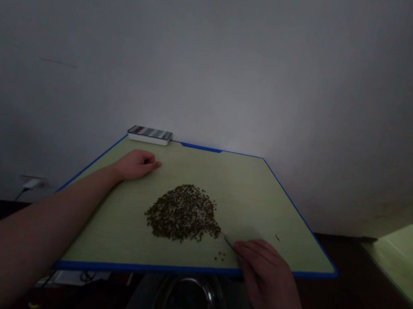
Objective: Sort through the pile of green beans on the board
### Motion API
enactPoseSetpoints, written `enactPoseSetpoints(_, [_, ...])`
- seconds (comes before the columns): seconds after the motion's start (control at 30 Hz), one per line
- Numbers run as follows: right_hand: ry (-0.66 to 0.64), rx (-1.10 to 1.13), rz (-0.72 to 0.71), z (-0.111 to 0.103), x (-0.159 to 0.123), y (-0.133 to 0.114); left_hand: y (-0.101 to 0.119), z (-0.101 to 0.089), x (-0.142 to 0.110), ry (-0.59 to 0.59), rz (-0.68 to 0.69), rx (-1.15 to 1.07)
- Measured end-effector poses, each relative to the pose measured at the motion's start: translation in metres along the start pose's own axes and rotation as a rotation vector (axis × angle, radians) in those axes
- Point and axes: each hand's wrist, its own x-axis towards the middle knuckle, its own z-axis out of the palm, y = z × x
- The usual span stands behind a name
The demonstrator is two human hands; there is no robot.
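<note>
A low heap of small brown and pale seed-like grains (183,213) lies on the pale yellow-green tabletop (233,185). Resting on the board beyond the heap's left side, my left hand (136,165) is curled into a loose fist, and nothing shows in it. My right hand (266,273) is at the near right, its fingers closed around a thin pointed tool (229,241) that looks like tweezers. The tool's tip is at the heap's right edge, close to the grains there. A few loose grains (219,256) lie apart, just below the tip.
A phone (150,132) lies on a white box (148,139) at the far left corner. Below the table's blue front edge (145,269) is a shiny round metal bowl (190,308). A small brown scrap (277,237) lies on the right. The wall (219,73) stands directly behind.
</note>
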Motion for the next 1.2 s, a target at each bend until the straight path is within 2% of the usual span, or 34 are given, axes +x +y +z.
enactPoseSetpoints(0.23, [-0.006,0.027,-0.042,0.005,0.002,-0.006,0.003,-0.002,-0.001,-0.014,-0.011,-0.007])
enactPoseSetpoints(0.53, [-0.018,-0.027,0.159,-0.001,0.009,0.008,-0.003,0.001,0.001,-0.001,0.010,0.013])
enactPoseSetpoints(0.87, [-0.069,0.055,0.108,0.002,0.011,-0.007,-0.001,0.001,0.000,0.005,0.017,0.031])
enactPoseSetpoints(1.2, [-0.074,0.016,0.155,0.005,0.026,-0.003,-0.001,0.001,0.000,0.008,0.014,0.037])
